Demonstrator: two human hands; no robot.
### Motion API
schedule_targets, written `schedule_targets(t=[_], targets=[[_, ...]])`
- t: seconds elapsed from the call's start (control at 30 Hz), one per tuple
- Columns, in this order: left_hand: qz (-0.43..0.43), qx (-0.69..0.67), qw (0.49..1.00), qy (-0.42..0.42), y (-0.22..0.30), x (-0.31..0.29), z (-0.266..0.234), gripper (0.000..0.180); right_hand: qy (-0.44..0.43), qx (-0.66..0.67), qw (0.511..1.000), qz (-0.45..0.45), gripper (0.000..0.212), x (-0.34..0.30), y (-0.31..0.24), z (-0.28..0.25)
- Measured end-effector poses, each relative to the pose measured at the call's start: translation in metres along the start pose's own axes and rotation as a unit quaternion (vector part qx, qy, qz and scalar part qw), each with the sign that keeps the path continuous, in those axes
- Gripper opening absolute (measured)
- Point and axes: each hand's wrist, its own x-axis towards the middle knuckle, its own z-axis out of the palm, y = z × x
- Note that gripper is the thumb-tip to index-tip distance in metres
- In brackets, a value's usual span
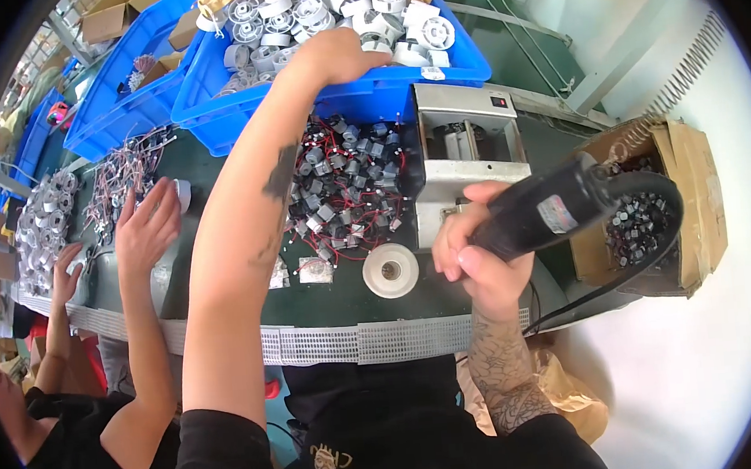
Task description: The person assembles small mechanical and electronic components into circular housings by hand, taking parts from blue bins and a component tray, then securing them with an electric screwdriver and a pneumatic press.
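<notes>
My left hand (337, 57) reaches over the front rim of a blue bin (460, 71) and touches the heap of white round plastic housings (309, 12) in it. Its fingertips are hidden among the housings, so what it grips, if anything, does not show. My right hand (485, 248) is closed around the lower end of a black electric screwdriver (543, 214), tilted above the bench. A single white round housing (390, 270) lies on the green bench top, left of my right hand. Small motors with red wires (345, 180) are piled beneath my left forearm.
A metal machine (469, 130) stands behind my right hand. The screwdriver's coil spring (680, 69) and black cable run right, near a cardboard box (700, 209) of small dark parts. At left, a co-worker's hands (147, 226) are by bundled wires (128, 170). White perforated edging (401, 340) lines the bench front.
</notes>
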Motion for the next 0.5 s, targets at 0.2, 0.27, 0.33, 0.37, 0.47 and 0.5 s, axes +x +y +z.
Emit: schedule_targets(t=[0.2, 0.27, 0.33, 0.37, 0.47, 0.5], targets=[[0.048, -0.137, 0.989, 0.005, -0.012, 0.005, 0.003, 0.048, -0.002, -0.027, 1.000, 0.002, 0.054, 0.002, 0.004, 0.000], [0.040, -0.191, 0.967, 0.163, -0.012, -0.017, 0.000, 0.045, -0.012, -0.001, 1.000, -0.001, 0.054, 0.002, 0.004, 0.000], [-0.017, -0.316, 0.930, 0.185, 0.003, -0.056, -0.026, 0.038, -0.019, -0.001, 1.000, -0.002, 0.055, 0.001, 0.003, 0.001], [-0.006, -0.344, 0.923, 0.175, 0.010, -0.074, -0.032, 0.034, -0.019, 0.005, 1.000, -0.011, 0.056, 0.001, 0.003, 0.000], [0.076, -0.407, 0.899, 0.144, 0.040, -0.135, -0.016, 0.018, -0.001, 0.007, 1.000, -0.015, 0.058, -0.002, -0.005, -0.002], [0.120, -0.369, 0.913, 0.126, 0.044, -0.162, -0.008, 0.019, -0.017, -0.025, 0.999, -0.026, 0.058, -0.001, -0.006, 0.000]])
